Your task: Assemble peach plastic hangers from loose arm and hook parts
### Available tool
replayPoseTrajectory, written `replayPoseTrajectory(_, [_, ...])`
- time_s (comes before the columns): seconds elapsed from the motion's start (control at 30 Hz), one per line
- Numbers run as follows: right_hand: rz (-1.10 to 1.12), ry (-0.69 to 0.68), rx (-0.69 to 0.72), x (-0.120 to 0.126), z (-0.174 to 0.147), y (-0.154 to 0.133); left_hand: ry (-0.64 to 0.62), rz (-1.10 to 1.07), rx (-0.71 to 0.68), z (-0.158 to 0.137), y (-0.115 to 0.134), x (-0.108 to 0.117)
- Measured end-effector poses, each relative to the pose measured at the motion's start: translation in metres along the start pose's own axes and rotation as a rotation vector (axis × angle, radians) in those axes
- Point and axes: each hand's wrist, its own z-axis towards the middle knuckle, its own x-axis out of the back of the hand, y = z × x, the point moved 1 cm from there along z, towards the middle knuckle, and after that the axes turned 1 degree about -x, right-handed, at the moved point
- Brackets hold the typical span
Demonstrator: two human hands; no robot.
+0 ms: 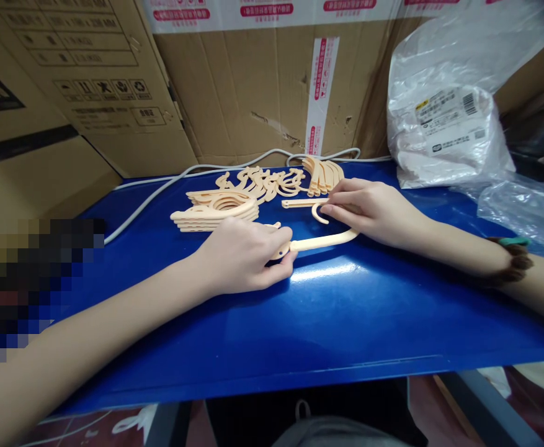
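My left hand point(250, 254) pinches the jointed end of a cream plastic hanger arm point(322, 240) between thumb and fingers. The arm runs rightward, and its far end passes beneath my right hand point(369, 208). With thumb and fingertips drawn together, my right hand is at a small curved hanger hook point(317, 215), which seems pinched there. A straight cream hanger piece point(299, 203) lies just behind the hook, its right end hidden by my fingers. Left of these, near my left wrist, sits a stack of several cream hangers point(216, 214).
Loose curved hooks point(265, 182) and a bundle of hanger arms point(322, 174) lie at the back of the blue table point(369, 329). A white cable point(160, 180) runs behind them. Cardboard boxes point(253, 87) wall the back and left; plastic bags point(443, 118) stand at right.
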Motion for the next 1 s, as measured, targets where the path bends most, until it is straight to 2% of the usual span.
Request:
replayPoseTrajectory(0.43, [-0.185, -0.044, 0.005, -0.0056, -0.0017, 0.0042, -0.005, -0.079, -0.175, 0.0006, 0.0011, 0.0046])
replayPoseTrajectory(0.7, [-0.332, -0.080, 0.006, -0.0083, -0.0001, -0.0006, -0.049, -0.264, -0.265, -0.0014, 0.0026, 0.0017])
replayPoseTrajectory(0.9, [-0.366, -0.105, -0.014, -0.0084, -0.0003, -0.0031, -0.066, -0.254, -0.318, 0.0040, 0.0030, 0.0047])
replayPoseTrajectory(1.0, [-0.378, -0.109, -0.023, -0.0086, -0.0004, -0.0042, -0.033, -0.226, -0.299, 0.0051, 0.0016, 0.0042])
